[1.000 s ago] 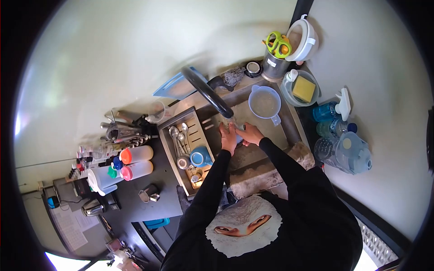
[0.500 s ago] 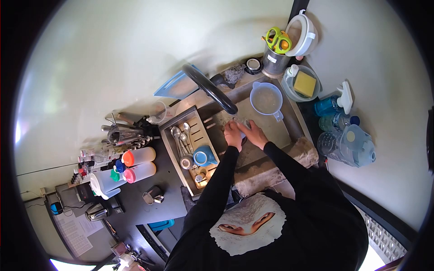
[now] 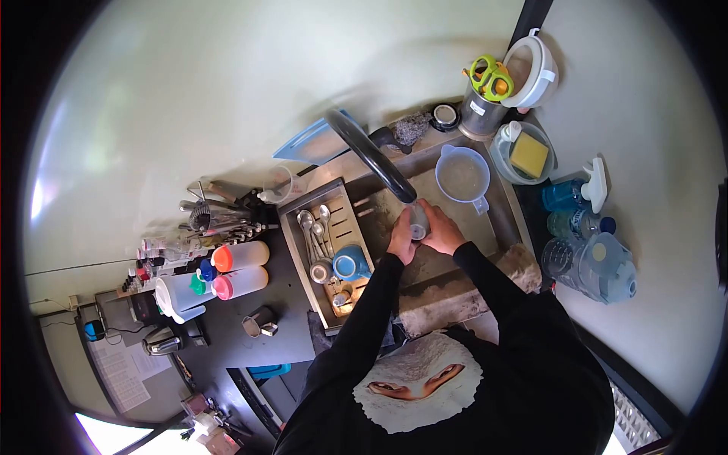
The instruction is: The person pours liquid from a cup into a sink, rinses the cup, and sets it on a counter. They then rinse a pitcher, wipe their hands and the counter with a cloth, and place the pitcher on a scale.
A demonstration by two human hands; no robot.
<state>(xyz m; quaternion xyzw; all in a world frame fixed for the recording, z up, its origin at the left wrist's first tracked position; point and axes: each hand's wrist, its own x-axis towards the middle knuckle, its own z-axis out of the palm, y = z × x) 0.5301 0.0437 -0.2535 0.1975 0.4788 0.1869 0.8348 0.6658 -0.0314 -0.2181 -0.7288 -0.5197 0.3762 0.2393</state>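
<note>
Under the spout of the black faucet (image 3: 371, 158), both my hands hold a small translucent greyish cup (image 3: 418, 224) over the sink (image 3: 485, 227). My left hand (image 3: 401, 238) wraps around one side of it, and my right hand (image 3: 444, 230) closes on the other. Water running from the spout cannot be made out clearly. In the sink, beyond my right hand, lies a pale blue strainer (image 3: 462, 174) with handles. To the left of my hands, a slotted drying tray (image 3: 339, 208) carries spoons (image 3: 312, 227), a blue mug (image 3: 349, 263) and small metal items.
A rolled brown cloth (image 3: 470, 299) lies along the sink's front edge. At right stand a yellow sponge (image 3: 529, 156) in a tub, a spray bottle (image 3: 565, 195) and a big water jug (image 3: 595, 265). Squeeze bottles (image 3: 243, 282) and a metal pitcher (image 3: 259, 323) are on the left counter.
The view has shifted, so the surroundings appear further right and slightly lower. My hands have turned the cup, and its round end now shows between them.
</note>
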